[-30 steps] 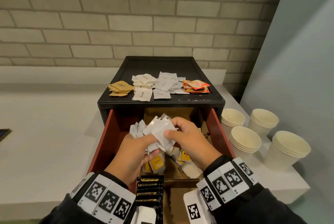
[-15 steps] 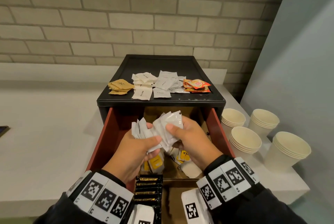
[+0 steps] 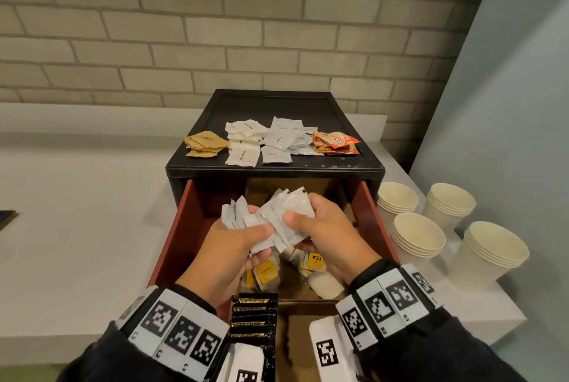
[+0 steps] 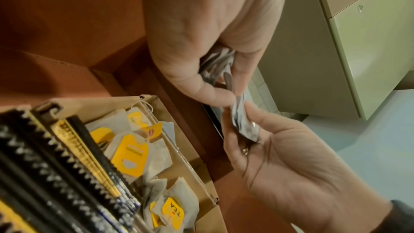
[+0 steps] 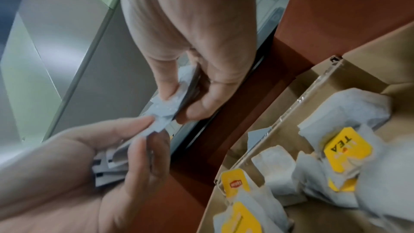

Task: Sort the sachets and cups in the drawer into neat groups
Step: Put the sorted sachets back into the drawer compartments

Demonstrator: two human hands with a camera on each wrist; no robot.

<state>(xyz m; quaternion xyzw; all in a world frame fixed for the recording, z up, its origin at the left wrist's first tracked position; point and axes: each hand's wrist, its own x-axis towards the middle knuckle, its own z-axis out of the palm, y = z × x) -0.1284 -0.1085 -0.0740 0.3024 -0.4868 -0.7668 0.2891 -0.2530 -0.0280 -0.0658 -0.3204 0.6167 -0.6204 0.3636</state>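
At frame centre, a fanned bunch of white paper sachets (image 3: 277,218) was clamped in the grip of both the left hand (image 3: 228,246) and right hand (image 3: 329,234) above the open red-walled drawer (image 3: 178,227). Farther back, sorted sachet piles (image 3: 271,141) lay on the black cabinet top (image 3: 277,104); stacked cream paper cups (image 3: 418,237) stood on the table at right.

- a pale brick wall (image 3: 215,27) with light mortar lines fills the head view from 10 to 1 o'clock.
- a smooth grey-blue wall (image 3: 508,89) stands at 3 o'clock.
- a white worktop (image 3: 77,227) stretches from 9 o'clock across.
- the wrist views show pale green cabinets (image 4: 369,50) and a light floor (image 4: 369,139).
- the light is soft and dim.
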